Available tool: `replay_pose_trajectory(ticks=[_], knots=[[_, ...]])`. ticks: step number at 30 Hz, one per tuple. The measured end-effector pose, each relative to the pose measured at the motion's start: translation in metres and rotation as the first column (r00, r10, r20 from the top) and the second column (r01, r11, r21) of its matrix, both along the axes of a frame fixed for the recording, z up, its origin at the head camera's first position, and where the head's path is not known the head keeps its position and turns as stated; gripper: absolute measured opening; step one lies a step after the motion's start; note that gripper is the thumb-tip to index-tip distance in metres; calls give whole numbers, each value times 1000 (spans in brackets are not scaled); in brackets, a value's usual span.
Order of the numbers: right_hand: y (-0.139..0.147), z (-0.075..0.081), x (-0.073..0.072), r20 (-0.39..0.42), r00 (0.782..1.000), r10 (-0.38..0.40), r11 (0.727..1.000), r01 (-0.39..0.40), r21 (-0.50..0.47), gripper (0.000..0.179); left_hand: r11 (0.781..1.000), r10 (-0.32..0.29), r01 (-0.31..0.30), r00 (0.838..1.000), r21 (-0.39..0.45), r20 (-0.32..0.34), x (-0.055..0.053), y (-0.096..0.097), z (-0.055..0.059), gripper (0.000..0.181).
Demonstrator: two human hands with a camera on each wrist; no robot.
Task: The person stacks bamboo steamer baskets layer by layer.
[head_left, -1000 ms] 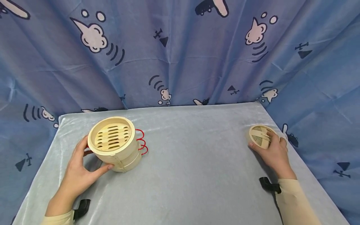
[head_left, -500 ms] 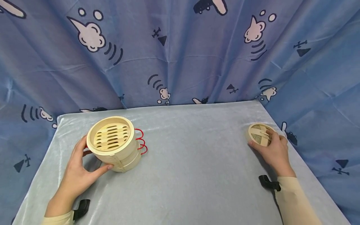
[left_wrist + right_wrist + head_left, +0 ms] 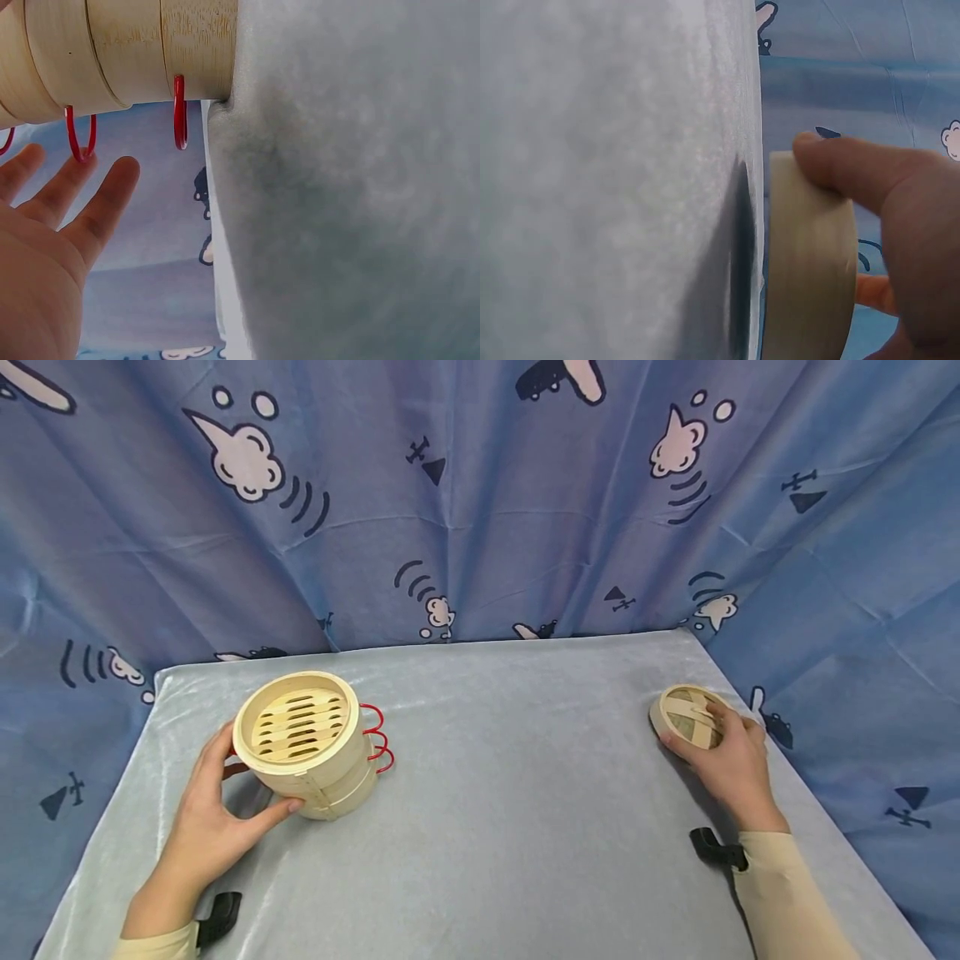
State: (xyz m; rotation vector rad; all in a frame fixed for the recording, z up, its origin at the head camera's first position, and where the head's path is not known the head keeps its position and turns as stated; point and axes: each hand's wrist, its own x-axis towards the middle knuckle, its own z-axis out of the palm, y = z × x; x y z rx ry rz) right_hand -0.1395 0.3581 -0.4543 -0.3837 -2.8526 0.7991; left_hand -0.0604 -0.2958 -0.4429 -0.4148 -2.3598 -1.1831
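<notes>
On the left stands a stack of bamboo steamer baskets (image 3: 318, 772), its slatted top tier uncovered and red ring handles on its sides. My left hand (image 3: 201, 827) holds the stack from the left, thumb at the front, a finger up by the rim. In the left wrist view other fingers (image 3: 105, 210) spread beside a red ring (image 3: 180, 112), with the stack upright on the cloth. Far right, my right hand (image 3: 731, 768) grips the round woven steamer lid (image 3: 686, 714) by its edge. A gap and shadow separate the lid (image 3: 806, 262) from the cloth in the right wrist view.
Pale grey cloth (image 3: 510, 793) covers the table between the hands. A blue patterned curtain (image 3: 480, 468) hangs behind it and at both sides. Black wrist camera mounts (image 3: 718, 850) sit at both cuffs.
The lid has shifted slightly left and away from me, and its tilt has changed a little in my right hand. My left hand and the stack keep their place.
</notes>
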Motion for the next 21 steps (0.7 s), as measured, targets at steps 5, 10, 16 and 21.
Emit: replay_pose_trajectory(ticks=[5,10,16,21], knots=[[-5,6,1,-22,1000,16,1000,-16,-13,107,1000,2,-2,1000,-5,-12,0,0,0,124],[-11,11,3,-68,997,43,999,-43,3,105,1000,18,-18,999,-9,44,2,0,-3,125],[-19,15,0,-99,992,78,997,-78,10,104,1000,28,-29,997,1,69,4,-1,-3,127],[-29,22,-1,-112,989,96,995,-96,4,105,1000,18,-18,999,8,47,3,0,-2,127]])
